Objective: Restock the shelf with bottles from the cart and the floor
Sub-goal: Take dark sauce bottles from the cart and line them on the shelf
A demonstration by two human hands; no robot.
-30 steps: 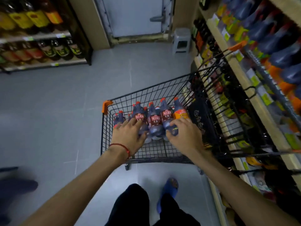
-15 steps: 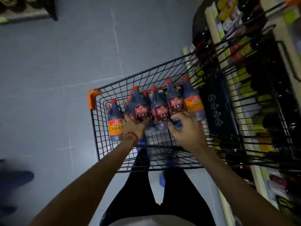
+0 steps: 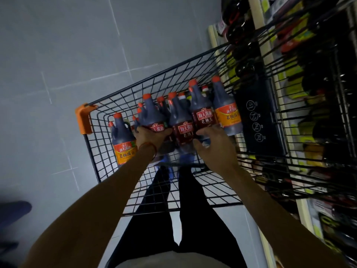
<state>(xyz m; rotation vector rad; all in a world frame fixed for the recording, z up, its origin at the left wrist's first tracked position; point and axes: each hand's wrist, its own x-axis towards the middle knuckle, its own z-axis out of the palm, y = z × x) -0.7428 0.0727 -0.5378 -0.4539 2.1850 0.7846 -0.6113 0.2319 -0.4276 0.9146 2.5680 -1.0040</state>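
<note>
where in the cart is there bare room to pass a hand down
Free: the cart floor nearest the person, behind both hands, and the far strip beyond the bottle caps. Crowded: the middle row of bottles, packed from the orange-label bottle rightwards.

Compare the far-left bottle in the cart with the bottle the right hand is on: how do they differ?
The far-left bottle wears an orange label; the right-hand bottle wears a dark red one. The far-left bottle stands apart at the cart's left wall, untouched; the other sits packed in the central cluster with the right hand against its lower body. Both have dark bodies and orange-red caps.
</note>
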